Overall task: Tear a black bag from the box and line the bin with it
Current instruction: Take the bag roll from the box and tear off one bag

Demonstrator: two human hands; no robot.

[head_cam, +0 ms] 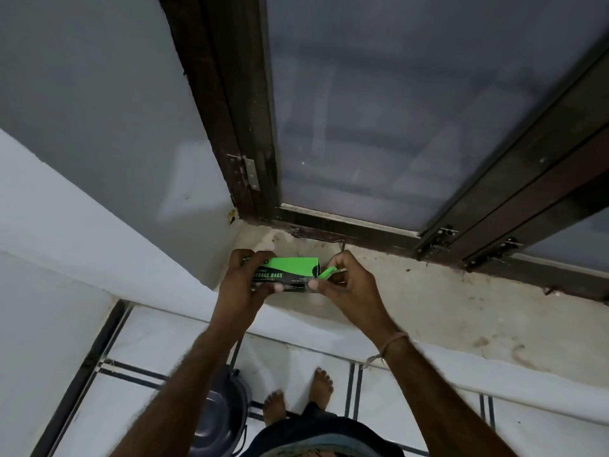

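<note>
A green and black box printed "GARBAGE BAGS" is held over the window ledge. My left hand wraps around its left end. My right hand pinches the green end flap at the box's right end. No black bag shows outside the box. A dark grey bin stands on the floor below my left forearm, which partly hides it; its inside looks bare.
A stained ledge runs under a dark-framed window with a hinge and latches. Grey walls meet at the left corner. White tiles with dark lines cover the floor, where my bare feet stand beside the bin.
</note>
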